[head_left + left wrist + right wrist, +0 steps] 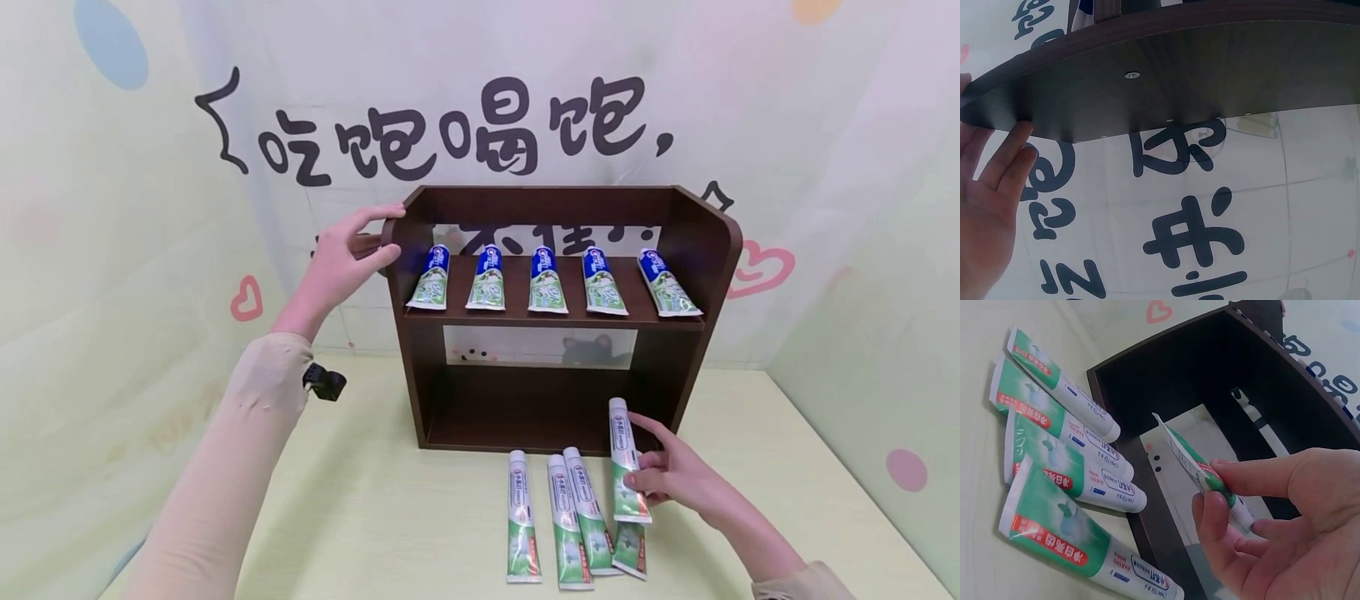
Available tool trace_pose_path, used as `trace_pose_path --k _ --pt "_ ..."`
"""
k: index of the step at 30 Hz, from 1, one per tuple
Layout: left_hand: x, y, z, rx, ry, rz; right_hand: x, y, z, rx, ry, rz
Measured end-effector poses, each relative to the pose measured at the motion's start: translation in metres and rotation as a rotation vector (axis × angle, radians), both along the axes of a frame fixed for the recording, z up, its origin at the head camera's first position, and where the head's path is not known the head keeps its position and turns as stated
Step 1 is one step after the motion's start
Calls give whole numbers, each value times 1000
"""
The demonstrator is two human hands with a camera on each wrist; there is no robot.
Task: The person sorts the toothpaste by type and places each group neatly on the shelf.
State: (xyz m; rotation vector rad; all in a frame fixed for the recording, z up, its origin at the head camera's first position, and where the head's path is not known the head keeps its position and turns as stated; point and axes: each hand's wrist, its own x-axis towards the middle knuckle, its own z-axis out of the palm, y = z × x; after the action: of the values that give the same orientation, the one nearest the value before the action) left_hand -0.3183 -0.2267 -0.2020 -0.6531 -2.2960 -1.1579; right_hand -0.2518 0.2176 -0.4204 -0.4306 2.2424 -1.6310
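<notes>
Wooden shelf unit (pixel 517 400): dark brown, two tiers, standing on a pale table (pixel 360 500)
Upper tier: five blue, white and green tubes (pixel 545 279), lying in a spaced row, blue ends toward the back
Left hand (pixel 337 262): at the upper part of the unit's left side panel (pixel 411 250), touching its edges, fingers spread and fairly straight
Right hand (pixel 675 479): pinching one tube between thumb and fingers
Held tube (pixel 624 450): white and green, white cap end uppermost in the head view, in front of the lower tier near its right side
Tubes on table: four, white and green (pixel 523 517), in front of the unit, caps toward it; leftmost one apart, middle two touching, rightmost partly hidden by the held tube in the head view
Wrist fitting (pixel 325 382): small, black, at the left sleeve (pixel 258 383), which is beige
Backdrop (pixel 480 50): pale, with large black characters (pixel 504 125) and a pink heart outline (pixel 234 310) at left
</notes>
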Motion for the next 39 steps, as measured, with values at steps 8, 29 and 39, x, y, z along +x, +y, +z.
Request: trace_pose_path --k 8,29,39 --pt "5 -1 0 -1 18 -13 -8 -14 7 -2 42 -5" --pt "-21 -12 -12 -13 20 10 -35 -57 9 -24 109 -78" --pt "0 -1 0 -9 24 -10 -54 -78 8 -47 148 -110"
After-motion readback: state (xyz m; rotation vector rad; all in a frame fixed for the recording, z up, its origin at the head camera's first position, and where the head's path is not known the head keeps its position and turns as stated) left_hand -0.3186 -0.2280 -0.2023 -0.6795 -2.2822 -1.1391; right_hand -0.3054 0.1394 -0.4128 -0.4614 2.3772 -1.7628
